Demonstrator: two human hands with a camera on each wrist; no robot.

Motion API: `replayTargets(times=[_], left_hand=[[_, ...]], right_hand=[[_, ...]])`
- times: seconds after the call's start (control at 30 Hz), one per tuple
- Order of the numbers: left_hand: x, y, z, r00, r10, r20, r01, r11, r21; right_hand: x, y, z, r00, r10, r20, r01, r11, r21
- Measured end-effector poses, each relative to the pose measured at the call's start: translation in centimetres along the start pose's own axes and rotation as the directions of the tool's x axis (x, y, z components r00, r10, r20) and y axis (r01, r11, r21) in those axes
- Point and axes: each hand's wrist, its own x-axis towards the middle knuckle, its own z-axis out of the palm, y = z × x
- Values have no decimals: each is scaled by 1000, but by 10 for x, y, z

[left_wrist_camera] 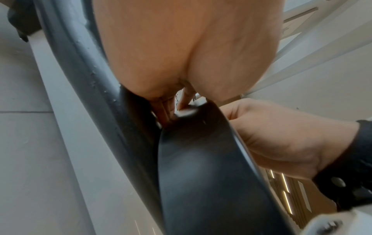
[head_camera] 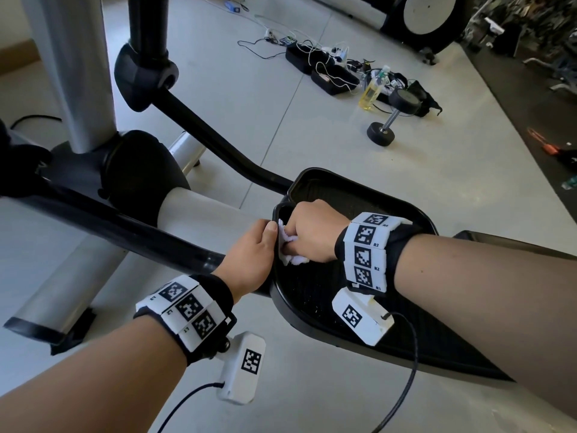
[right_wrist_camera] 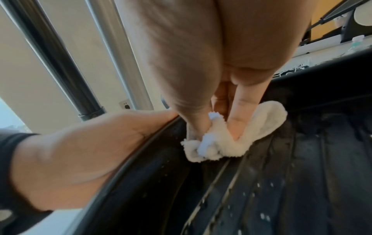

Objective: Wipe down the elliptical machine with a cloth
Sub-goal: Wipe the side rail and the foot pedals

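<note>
The elliptical [head_camera: 93, 170] is standing ahead of both hands, its black pedal [head_camera: 368, 195] lying under the right hand [head_camera: 315, 232]. The left hand [head_camera: 249, 254] is gripping the pedal's near rim, fingers curled over it. The right hand is pinching a white cloth [right_wrist_camera: 217, 143], pressing it against the pedal's ribbed floor just beside the left thumb.

Your right hand [head_camera: 315, 234] is knuckles-up, fingers [right_wrist_camera: 239, 122] curled down into a pinch (thumb against them). Your left hand [head_camera: 249, 257] lies just beside it, thumb on top, fingers hooked under. Both forearms reach forward, wrists nearly level.
</note>
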Motion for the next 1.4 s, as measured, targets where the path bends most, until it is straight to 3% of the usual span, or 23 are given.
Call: replayTargets(times=[0.3, 0.57, 0.77, 0.9, 1.2, 1.4], left_hand=[[0, 3, 3, 1000, -9, -4, 9, 1000, 0], [-1, 5, 3, 1000, -16, 22, 17, 999, -32], [-1, 4, 2, 1000, -6, 19, 7, 1000, -22], [-1, 5, 2, 1000, -11, 21, 11, 1000, -19], [-1, 5, 1, 1000, -16, 25, 17, 1000, -22], [-2, 5, 1, 999, -16, 27, 16, 1000, 10]], right_hand=[[-33, 7, 26, 996, -86, 35, 74, 965, 252], [-61, 20, 25, 963, -197, 182, 172, 974, 145], [-90, 45, 38, 975, -196, 102, 183, 975, 128], [-88, 42, 41, 982, -177, 63, 161, 964, 210], [-33, 61, 22, 997, -18, -71, 18, 1000, -3], [-27, 60, 21, 996, -4, -93, -2, 998, -63]])
